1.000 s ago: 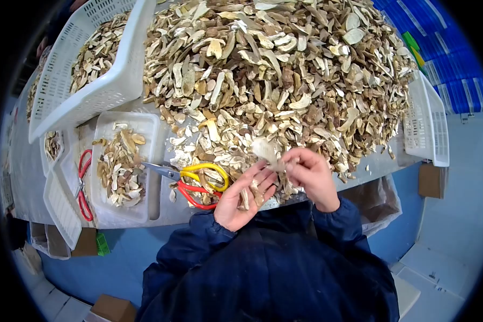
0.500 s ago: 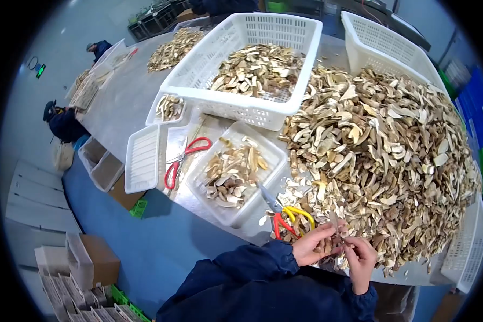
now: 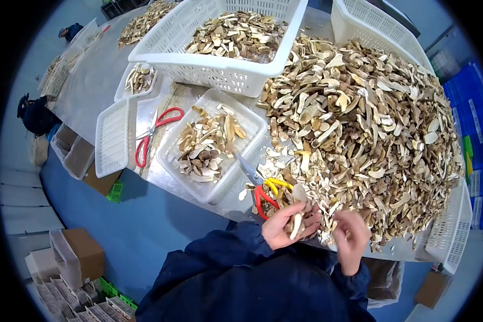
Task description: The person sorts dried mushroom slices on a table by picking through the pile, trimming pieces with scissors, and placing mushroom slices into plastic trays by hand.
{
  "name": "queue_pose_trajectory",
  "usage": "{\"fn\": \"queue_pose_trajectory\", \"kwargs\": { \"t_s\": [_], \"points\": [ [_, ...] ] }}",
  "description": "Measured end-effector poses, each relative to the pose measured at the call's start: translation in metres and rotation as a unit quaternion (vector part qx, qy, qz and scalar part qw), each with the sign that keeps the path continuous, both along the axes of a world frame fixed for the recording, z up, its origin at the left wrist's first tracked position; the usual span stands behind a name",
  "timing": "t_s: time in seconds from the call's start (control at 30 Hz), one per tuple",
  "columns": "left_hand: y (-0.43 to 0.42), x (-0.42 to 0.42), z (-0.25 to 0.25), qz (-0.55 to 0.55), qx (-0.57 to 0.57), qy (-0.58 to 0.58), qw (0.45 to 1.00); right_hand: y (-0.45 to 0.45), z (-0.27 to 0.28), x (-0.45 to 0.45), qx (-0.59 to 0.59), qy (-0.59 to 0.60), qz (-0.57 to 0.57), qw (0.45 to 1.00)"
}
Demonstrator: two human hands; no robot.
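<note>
My left hand (image 3: 284, 227) is palm up at the table's near edge, its fingers closed round a few dried mushroom slices (image 3: 296, 226). My right hand (image 3: 352, 239) is a little apart from it, at the near edge of a large heap of dried mushroom slices (image 3: 370, 134). Its fingers are curled; what they hold, if anything, I cannot make out. Scissors with red and yellow handles (image 3: 263, 194) lie just beyond my left hand. Left of them, a white tray (image 3: 169, 161) holds a loose layer of mushroom slices.
A large white basket (image 3: 209, 72) with slices stands behind the tray. Red-handled scissors (image 3: 151, 134) lie beside an upturned white lid (image 3: 112, 137). A small tray (image 3: 121, 91) also holds slices. More baskets (image 3: 383, 37) border the heap. Another person (image 3: 35, 114) is at the far left.
My hands have moved apart; earlier they met over a slice. My left hand has turned palm up with slices in it. The whole view has shifted, with the table appearing further up and left.
</note>
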State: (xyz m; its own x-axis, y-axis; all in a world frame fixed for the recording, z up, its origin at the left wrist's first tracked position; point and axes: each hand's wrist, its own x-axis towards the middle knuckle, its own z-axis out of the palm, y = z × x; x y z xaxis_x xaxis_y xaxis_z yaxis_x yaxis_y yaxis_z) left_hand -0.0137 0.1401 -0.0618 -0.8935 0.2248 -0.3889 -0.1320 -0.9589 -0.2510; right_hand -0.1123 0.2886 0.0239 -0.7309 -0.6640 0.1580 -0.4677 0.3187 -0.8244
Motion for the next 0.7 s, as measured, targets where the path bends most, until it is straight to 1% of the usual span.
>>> {"fn": "queue_pose_trajectory", "kwargs": {
  "t_s": [0.03,0.1,0.13,0.17,0.2,0.23,0.27,0.3,0.33,0.37,0.43,0.47,0.57,0.6,0.7],
  "points": [
    [-0.001,0.01,0.004,0.001,0.011,-0.006,1.0,-0.006,-0.008,-0.007,0.008,-0.009,-0.035,0.999],
    [-0.006,0.034,0.017,-0.055,-0.002,-0.051,0.997,-0.031,-0.029,-0.014,-0.002,-0.092,-0.062,0.994],
    [-0.003,0.047,0.009,-0.05,-0.071,-0.013,0.996,-0.044,-0.036,-0.012,0.026,-0.048,-0.012,0.998],
    [-0.002,0.06,-0.003,-0.041,-0.144,0.025,0.988,-0.054,-0.037,-0.006,0.072,-0.031,0.041,0.996],
    [-0.006,0.07,-0.01,-0.031,-0.088,0.021,0.995,-0.067,-0.042,0.0,0.081,0.014,0.089,0.993],
    [-0.011,0.078,-0.009,-0.015,-0.084,-0.016,0.996,-0.081,-0.048,0.006,0.088,0.061,0.136,0.985],
    [-0.013,0.086,-0.011,0.015,-0.073,-0.008,0.997,-0.093,-0.052,0.013,0.111,0.14,0.164,0.97],
    [-0.015,0.091,-0.009,0.04,-0.058,0.0,0.998,-0.101,-0.049,0.02,0.163,0.164,0.174,0.957],
    [-0.016,0.094,-0.01,0.037,-0.04,-0.024,0.998,-0.109,-0.048,0.025,0.192,0.191,0.179,0.946],
    [-0.018,0.095,-0.011,0.043,-0.038,-0.01,0.998,-0.114,-0.045,0.029,0.226,0.217,0.18,0.932],
    [-0.014,0.094,-0.013,0.037,-0.016,0.018,0.999,-0.119,-0.046,0.031,0.273,0.23,0.185,0.916],
    [-0.014,0.092,-0.012,0.03,-0.039,0.014,0.999,-0.118,-0.049,0.03,0.304,0.232,0.182,0.906],
    [-0.023,0.083,-0.006,0.028,-0.01,0.019,0.999,-0.115,-0.054,0.024,0.302,0.247,0.202,0.899],
    [-0.028,0.075,0.005,0.02,-0.106,-0.045,0.993,-0.113,-0.053,0.02,0.291,0.255,0.207,0.899],
    [-0.047,0.064,-0.006,0.06,-0.181,-0.068,0.979,-0.112,-0.049,0.014,0.238,0.258,0.212,0.912]
  ]
}}
